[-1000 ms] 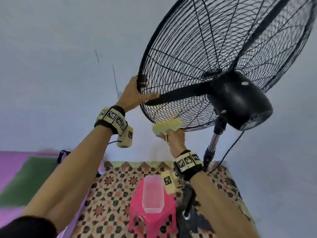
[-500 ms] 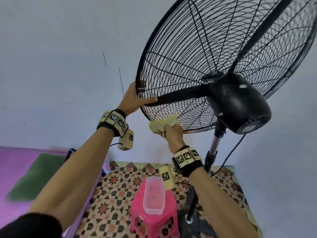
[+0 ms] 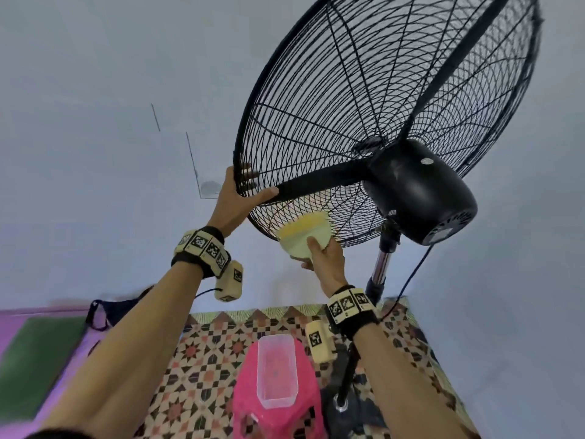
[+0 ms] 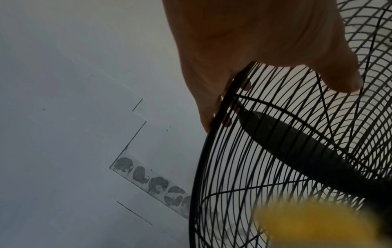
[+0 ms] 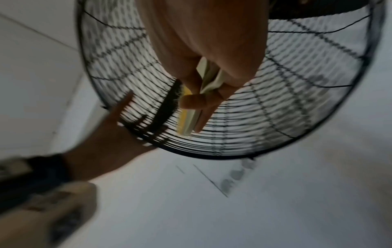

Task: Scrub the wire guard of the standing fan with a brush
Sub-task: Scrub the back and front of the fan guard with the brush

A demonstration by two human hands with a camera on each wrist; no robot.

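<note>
The black wire guard [image 3: 364, 90] of the standing fan fills the upper right of the head view, with the black motor housing [image 3: 421, 191] behind it. My left hand [image 3: 235, 198] grips the guard's left rim [image 4: 214, 127], fingers curled over the rim and thumb on the rear wires. My right hand [image 3: 326, 258] holds a pale yellow brush [image 3: 304, 232] with its yellow bristles against the lower rear wires [image 5: 275, 100]. In the right wrist view my right hand [image 5: 203, 80] pinches the brush [image 5: 188, 117] between thumb and fingers.
The fan's chrome pole [image 3: 381, 264] and black cable [image 3: 411, 280] run down to a base on a patterned mat [image 3: 202, 375]. A pink stool [image 3: 278, 416] below my hands carries a clear plastic tub [image 3: 277, 372]. A pale wall is behind.
My right hand has pushed the brush up from below the guard's rim onto its lower rear wires. My left hand keeps its grip on the rim. My head has moved closer.
</note>
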